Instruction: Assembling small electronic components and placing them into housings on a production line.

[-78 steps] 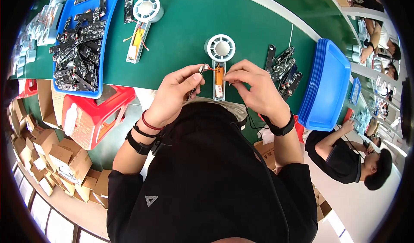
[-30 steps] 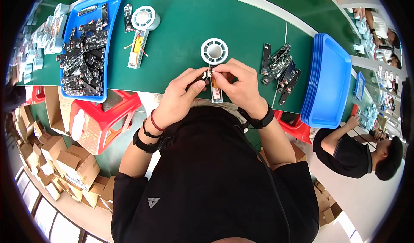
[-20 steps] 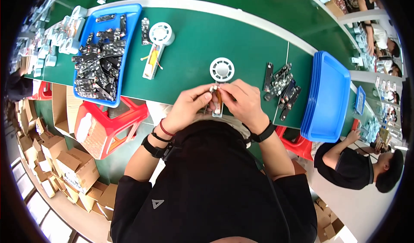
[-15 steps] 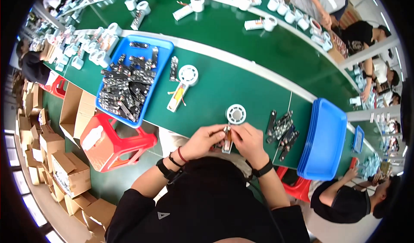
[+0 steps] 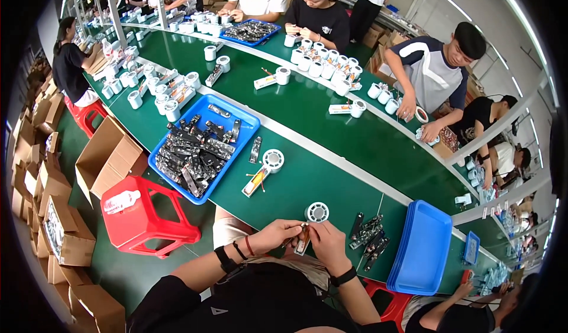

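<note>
A white handheld fan [image 5: 318, 212] with a round head lies at the table's near edge, its opened handle pointing toward me and showing an orange-and-white part inside. My left hand [image 5: 277, 235] pinches at the left side of the handle near its neck; a small dark piece shows by its fingers, too small to name. From the right, my right hand [image 5: 329, 245] closes its fingers on the same handle. A second opened fan [image 5: 273, 161], with wires sticking out, lies farther off to the left. Beside it is a slim dark circuit board [image 5: 255, 149].
A blue tray [image 5: 252, 120] full of dark boards stands at the left. Several loose boards [image 5: 368, 233] and stacked blue trays [image 5: 423, 247] lie to the right. A red stool [image 5: 148, 215] and cardboard boxes [image 5: 68, 229] stand on the floor. Co-workers sit across the green table [image 5: 319, 149].
The view has tilted up, so more of the far table and co-workers show. Both hands stay at the fan's handle, fingers slightly shifted.
</note>
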`<state>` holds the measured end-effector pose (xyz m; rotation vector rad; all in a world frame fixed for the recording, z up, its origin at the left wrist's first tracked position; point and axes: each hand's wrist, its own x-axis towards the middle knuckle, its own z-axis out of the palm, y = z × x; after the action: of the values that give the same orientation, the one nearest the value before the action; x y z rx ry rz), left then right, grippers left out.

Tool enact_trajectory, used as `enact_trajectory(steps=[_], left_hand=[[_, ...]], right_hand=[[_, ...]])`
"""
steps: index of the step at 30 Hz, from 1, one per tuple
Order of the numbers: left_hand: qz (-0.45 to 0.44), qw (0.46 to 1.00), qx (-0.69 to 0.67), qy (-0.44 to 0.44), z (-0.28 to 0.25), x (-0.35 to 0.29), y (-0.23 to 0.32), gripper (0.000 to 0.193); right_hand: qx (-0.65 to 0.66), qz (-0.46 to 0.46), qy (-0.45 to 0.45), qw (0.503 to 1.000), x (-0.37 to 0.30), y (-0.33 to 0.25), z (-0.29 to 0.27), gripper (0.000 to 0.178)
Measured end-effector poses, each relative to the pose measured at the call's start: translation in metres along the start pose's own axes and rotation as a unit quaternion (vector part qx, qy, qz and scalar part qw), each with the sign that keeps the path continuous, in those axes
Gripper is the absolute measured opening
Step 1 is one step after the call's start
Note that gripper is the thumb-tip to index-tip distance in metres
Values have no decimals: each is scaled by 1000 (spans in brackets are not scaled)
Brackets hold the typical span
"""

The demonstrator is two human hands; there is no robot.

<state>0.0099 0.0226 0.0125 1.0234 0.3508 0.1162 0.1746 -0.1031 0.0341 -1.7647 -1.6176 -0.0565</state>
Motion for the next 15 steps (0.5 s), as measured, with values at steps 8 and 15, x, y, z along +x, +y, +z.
enact_trajectory(steps=[8, 15], left_hand=[[-17, 993, 115, -28, -10, -1, 7, 26], [-29, 986, 164, -26, -15, 4, 15, 23]], right_hand=[[-40, -4, -98, 994, 2, 3, -11, 22], [-42, -27, -114, 992, -2, 3, -14, 20]])
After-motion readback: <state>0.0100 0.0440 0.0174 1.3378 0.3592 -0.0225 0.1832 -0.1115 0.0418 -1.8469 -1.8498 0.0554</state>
